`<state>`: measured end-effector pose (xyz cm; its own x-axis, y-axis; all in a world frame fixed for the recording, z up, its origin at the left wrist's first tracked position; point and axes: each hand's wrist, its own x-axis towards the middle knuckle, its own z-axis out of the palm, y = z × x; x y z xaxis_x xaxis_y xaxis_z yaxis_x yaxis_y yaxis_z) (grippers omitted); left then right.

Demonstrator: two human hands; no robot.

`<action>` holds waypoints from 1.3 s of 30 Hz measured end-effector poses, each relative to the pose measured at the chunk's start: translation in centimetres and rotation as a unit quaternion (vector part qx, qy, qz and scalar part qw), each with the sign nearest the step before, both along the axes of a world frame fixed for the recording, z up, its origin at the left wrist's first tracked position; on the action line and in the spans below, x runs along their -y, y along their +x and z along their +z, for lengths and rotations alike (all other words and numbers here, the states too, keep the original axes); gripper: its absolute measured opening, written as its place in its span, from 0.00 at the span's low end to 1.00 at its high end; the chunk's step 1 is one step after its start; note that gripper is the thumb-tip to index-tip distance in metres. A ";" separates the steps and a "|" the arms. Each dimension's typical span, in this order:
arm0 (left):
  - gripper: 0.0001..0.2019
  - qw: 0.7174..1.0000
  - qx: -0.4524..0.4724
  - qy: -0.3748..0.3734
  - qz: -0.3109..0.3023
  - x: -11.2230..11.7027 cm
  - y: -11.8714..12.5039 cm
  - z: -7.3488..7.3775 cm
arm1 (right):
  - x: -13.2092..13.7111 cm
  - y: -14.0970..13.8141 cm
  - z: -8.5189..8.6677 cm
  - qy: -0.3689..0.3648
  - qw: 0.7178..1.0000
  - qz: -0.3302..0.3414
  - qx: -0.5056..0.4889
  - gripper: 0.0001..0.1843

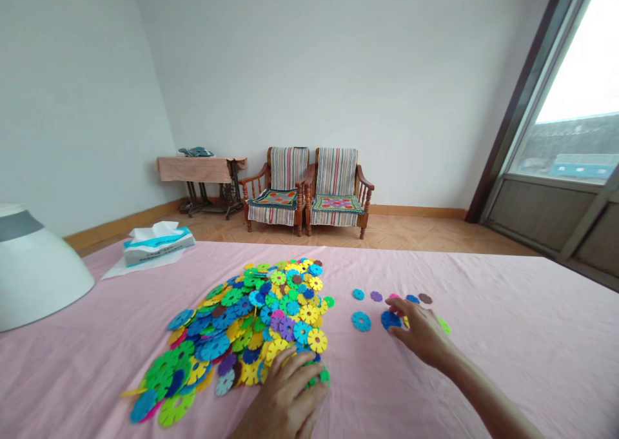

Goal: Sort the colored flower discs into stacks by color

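Note:
My left hand (pixel 286 397) lies at the near right edge of a heaped pile of slotted plastic discs (pixel 251 323) in many colours, its fingers spread over yellow and green discs. Just beyond its fingertips is a yellow disc (pixel 317 340). My right hand (pixel 418 326) is to the right of the pile, with thumb and forefinger at the edges of a large dark blue disc (pixel 389 320) flat on the cloth. To the left of that lies a light blue disc (pixel 361 321). Yellow and lime green discs (pixel 444 326) are partly covered by my right hand.
Smaller discs form a row behind: light blue (pixel 358 294), purple (pixel 376 296), pink, blue (pixel 412 299) and brown (pixel 425 298). A tissue pack (pixel 157 245) and a white, grey-banded object (pixel 43 278) stand left on the pink cloth (pixel 507 336). Two armchairs (pixel 336 181) stand beyond.

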<state>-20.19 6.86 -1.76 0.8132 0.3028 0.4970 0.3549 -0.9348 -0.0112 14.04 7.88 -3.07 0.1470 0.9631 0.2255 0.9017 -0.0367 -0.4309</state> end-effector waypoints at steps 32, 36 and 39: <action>0.11 0.941 0.278 -0.074 0.179 0.4 -0.6 1.6 | 1.5 -13.5 4.2 0.048 0.977 0.194 -0.078 0.11; 0.12 0.918 0.308 -0.101 0.231 -0.4 -1.0 0.8 | 0.9 -16.7 4.0 0.042 0.981 0.178 -0.062 0.12; 0.13 0.911 0.314 -0.114 0.243 -0.7 -1.1 0.4 | 0.5 -17.7 4.1 0.035 0.986 0.158 -0.041 0.13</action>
